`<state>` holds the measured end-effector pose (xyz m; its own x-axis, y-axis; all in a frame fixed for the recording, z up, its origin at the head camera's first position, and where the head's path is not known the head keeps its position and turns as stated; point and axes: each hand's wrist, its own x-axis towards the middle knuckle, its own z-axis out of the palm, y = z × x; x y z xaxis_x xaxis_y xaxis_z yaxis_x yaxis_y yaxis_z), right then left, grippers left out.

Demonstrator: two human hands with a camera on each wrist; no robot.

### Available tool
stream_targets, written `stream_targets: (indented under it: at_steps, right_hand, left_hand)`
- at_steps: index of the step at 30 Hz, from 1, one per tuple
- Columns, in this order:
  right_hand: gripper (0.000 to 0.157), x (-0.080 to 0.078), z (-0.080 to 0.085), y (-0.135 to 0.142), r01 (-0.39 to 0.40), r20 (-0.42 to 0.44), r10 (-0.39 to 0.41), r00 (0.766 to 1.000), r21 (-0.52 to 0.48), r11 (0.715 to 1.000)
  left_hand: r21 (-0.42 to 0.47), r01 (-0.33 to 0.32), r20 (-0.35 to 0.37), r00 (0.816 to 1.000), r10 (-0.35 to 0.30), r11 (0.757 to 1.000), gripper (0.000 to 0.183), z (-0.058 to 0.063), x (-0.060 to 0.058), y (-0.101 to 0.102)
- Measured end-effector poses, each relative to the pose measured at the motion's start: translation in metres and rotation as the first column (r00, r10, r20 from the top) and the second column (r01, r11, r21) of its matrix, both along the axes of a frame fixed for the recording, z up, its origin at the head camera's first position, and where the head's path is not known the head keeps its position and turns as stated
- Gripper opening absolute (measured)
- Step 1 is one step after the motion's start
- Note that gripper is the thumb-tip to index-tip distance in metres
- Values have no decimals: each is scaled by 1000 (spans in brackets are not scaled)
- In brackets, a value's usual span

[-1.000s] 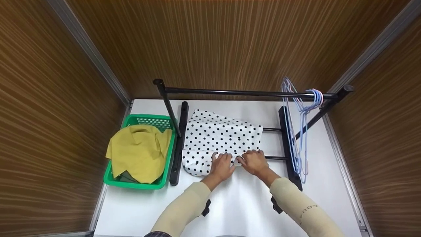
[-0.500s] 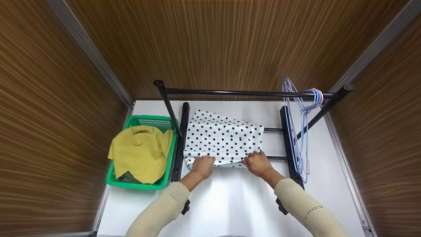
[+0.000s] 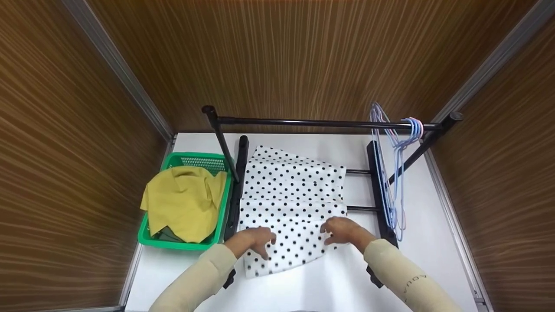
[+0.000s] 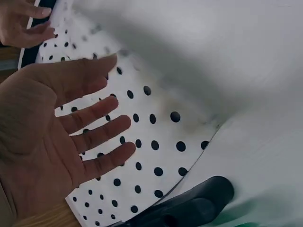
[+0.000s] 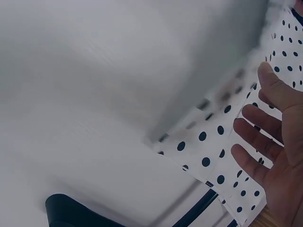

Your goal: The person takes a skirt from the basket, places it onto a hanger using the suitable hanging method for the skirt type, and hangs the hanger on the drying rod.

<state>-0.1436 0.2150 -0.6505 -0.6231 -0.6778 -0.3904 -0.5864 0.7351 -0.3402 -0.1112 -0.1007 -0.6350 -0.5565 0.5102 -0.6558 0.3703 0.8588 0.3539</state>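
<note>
A white cloth with black polka dots (image 3: 295,190) lies across the low bars of a black rack, its near part spread towards the person. My left hand (image 3: 256,240) hovers at the cloth's left side, fingers loose and apart. At the right side my right hand (image 3: 342,229) has its fingers similarly relaxed. Both wrist views show bare palms with nothing gripped: left fingers (image 4: 106,120) spread over the dots, right fingers (image 5: 258,135) likewise. The cloth's near edge is blurred in both wrist views.
A green basket (image 3: 143,234) holding a mustard-yellow cloth (image 3: 186,203) stands at left. The rack's top rail (image 3: 303,123) spans above the cloth, with several blue hangers (image 3: 399,173) at its right end. Wood-patterned walls (image 3: 286,65) enclose the white table (image 3: 303,290).
The cloth's near part has gone from gathered under the fingers to spread out towards the person. Both hands have let go of it and moved nearer the person.
</note>
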Motion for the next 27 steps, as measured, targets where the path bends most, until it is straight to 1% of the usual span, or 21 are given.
stream_targets:
  at_steps: [1, 3, 5, 8, 11, 14, 16, 18, 20, 21, 23, 24, 27]
  right_hand:
    - [32, 1, 0, 0, 22, 26, -22, 999, 27, 999]
    - [29, 1, 0, 1, 52, 36, -54, 998, 59, 997]
    - [25, 0, 1, 0, 76, 24, -78, 997, 76, 994]
    - [21, -2, 4, -1, 101, 5, -102, 995, 74, 992]
    - [21, -3, 4, -1, 125, -5, -125, 992, 73, 989]
    - [22, -4, 6, 0, 133, -5, -133, 991, 70, 989]
    - [21, -5, 7, 2, 117, -16, -116, 993, 50, 992]
    - [19, -6, 8, 3, 89, -50, -88, 995, 5, 996]
    - [19, -9, 9, 6, 69, -101, -74, 992, -53, 996]
    - [20, -10, 11, 7, 70, -129, -80, 988, -83, 994]
    - [21, -14, 15, 8, 86, -193, -112, 975, -141, 986]
    - [20, -17, 19, 8, 108, -219, -143, 965, -166, 980]
    - [16, -23, 30, 5, 189, -288, -254, 923, -235, 954]
  left_hand:
    - [12, -18, 7, 1000, 18, 1000, 50, -3, 0, -2]
    - [51, -79, -6, 997, 79, 996, 49, -7, -1, -7]
    - [79, -127, -47, 990, 131, 989, 45, -8, -4, -11]
    - [118, -164, -130, 975, 179, 979, 37, -8, -10, -19]
    - [154, -192, -210, 952, 222, 969, 32, -7, -15, -28]
    - [185, -215, -286, 922, 262, 959, 30, -4, -19, -38]
    - [200, -233, -341, 894, 291, 952, 29, -4, -21, -45]
    - [202, -255, -394, 863, 316, 946, 28, -3, -23, -51]
    - [202, -274, -453, 825, 338, 940, 28, -4, -25, -58]
    - [206, -283, -479, 806, 349, 937, 29, -5, -26, -61]
    - [218, -300, -523, 767, 371, 929, 30, -7, -25, -67]
    - [238, -304, -545, 744, 386, 922, 32, -8, -24, -71]
    - [304, -317, -594, 674, 439, 899, 36, -14, -17, -88]
